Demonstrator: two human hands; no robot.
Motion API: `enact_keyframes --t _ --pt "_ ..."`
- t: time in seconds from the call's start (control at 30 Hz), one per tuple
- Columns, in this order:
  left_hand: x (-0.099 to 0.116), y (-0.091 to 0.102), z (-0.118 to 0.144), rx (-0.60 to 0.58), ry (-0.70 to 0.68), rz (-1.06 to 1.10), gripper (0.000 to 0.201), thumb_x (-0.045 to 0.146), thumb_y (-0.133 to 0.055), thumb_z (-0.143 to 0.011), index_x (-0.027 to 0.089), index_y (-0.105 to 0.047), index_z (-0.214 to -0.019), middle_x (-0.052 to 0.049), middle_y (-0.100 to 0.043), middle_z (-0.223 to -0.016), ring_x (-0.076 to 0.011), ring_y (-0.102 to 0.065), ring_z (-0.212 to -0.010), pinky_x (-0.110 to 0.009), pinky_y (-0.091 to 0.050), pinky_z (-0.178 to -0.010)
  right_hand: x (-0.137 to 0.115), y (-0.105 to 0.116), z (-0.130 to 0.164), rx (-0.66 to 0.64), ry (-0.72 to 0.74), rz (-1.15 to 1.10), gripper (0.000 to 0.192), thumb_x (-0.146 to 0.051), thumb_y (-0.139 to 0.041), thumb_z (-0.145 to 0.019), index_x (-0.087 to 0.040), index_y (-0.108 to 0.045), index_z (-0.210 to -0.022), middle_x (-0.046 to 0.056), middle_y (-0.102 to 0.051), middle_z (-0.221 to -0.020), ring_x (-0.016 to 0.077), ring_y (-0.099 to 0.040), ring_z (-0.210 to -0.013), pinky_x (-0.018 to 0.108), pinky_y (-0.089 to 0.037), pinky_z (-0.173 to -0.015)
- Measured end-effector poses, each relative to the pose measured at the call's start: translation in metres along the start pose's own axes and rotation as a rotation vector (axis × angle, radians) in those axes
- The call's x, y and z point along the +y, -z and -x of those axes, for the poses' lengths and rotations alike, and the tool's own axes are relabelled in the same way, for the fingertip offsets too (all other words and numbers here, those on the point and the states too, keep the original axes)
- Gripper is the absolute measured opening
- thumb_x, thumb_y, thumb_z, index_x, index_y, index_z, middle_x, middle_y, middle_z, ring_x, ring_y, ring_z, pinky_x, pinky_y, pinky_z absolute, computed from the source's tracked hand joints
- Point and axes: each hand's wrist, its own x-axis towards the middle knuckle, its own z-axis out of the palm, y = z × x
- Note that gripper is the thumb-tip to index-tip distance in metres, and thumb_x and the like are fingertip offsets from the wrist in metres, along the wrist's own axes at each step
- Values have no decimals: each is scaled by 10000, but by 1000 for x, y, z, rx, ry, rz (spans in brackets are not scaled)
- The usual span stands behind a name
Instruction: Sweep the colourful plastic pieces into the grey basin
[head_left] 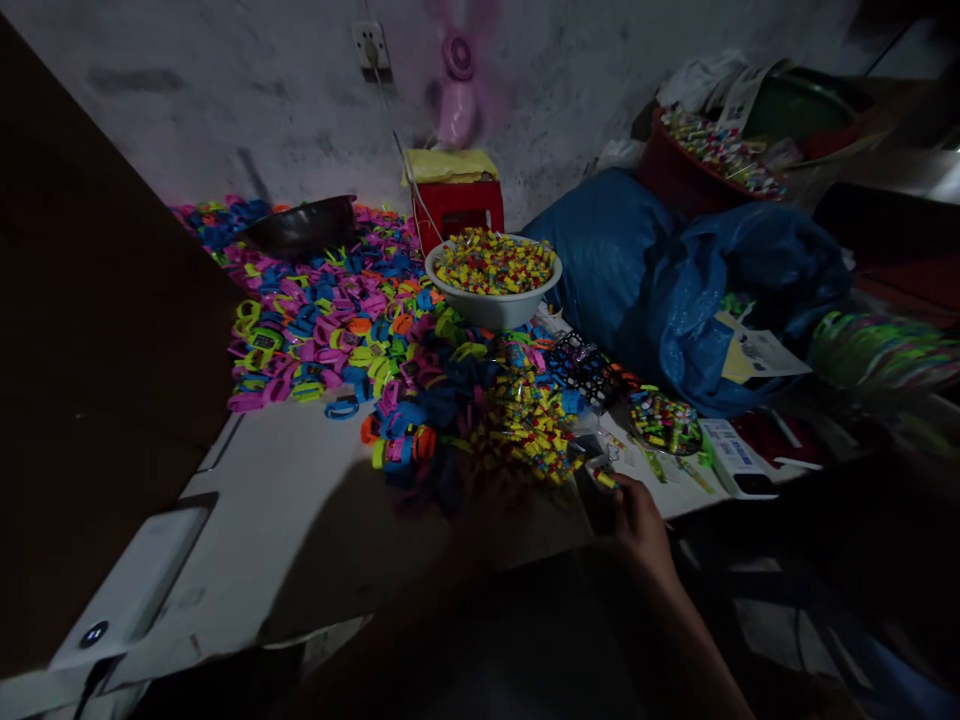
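Note:
My right hand [639, 520] is at the table's front edge, its fingers closed on a small yellow piece [604, 479]. Beneath that piece lies a dark flat object [592, 500]. In deep shadow, my left hand [484, 500] is by the near side of a heap of small yellow and red pieces [536, 425]; its fingers cannot be made out. Left of this heap spreads a large pile of colourful toy watches [337, 330] in pink, blue, green and orange. Behind it stands a white bowl [495, 312] full of similar yellow and red pieces.
A pink fan [457, 95] stands on a red stool [459, 205] by the wall. Blue plastic bags [615, 250] bulge at the right. A dark bowl [304, 228] tilts on the watches. A white device [142, 575] lies front left, and a small dish [664, 420] of pieces sits right.

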Motion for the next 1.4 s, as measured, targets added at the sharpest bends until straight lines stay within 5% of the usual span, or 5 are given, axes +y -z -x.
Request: enact_keyframes --t 0.23,0.53,0.67,1.07,1.4 --pt "0 1 -4 40 87 79 487 220 -423 -939 307 -414 -1418 8 -473 -1454 -227 -279 -1413 -501 -56 -1182 -23 -21 -17 -147 104 389 386 -428 -318 -960 -160 -589 -1029 149 -636 -977 277 -602 -923 421 -482 -797" --pt "15 -14 28 35 302 20 552 413 -548 -869 306 -455 -1402 -96 -420 -1483 -314 -330 -1373 -552 -124 -1142 -33 -72 2 -61 182 83 448 -362 -318 -974 -134 -487 -1321 182 -601 -1258 272 -556 -1194 461 -503 -948" --pt "19 -17 31 23 329 -7 529 387 -547 -874 313 -463 -1391 -95 -417 -1485 -299 -331 -1380 -542 -164 -1131 -28 -78 20 -129 296 38 373 -316 -368 -956 -189 -540 -1262 138 -584 -1287 256 -514 -1244 474 -477 -997" --pt "30 -13 17 149 220 18 516 385 -516 -890 248 -484 -1386 -90 -490 -1425 -290 -322 -1364 -483 -157 -1147 -36 -62 11 -147 202 9 300 -363 -393 -944 -209 -606 -1089 107 -626 -1046 246 -585 -987 424 -497 -865" --pt "-25 41 45 42 616 -70 424 236 -487 -865 255 -584 -1277 -136 -494 -1411 -360 -407 -1301 -601 -272 -1030 -22 -66 10 -85 191 40 475 -429 -347 -962 -159 -475 -1331 162 -523 -1351 276 -443 -1300 509 -431 -1027"
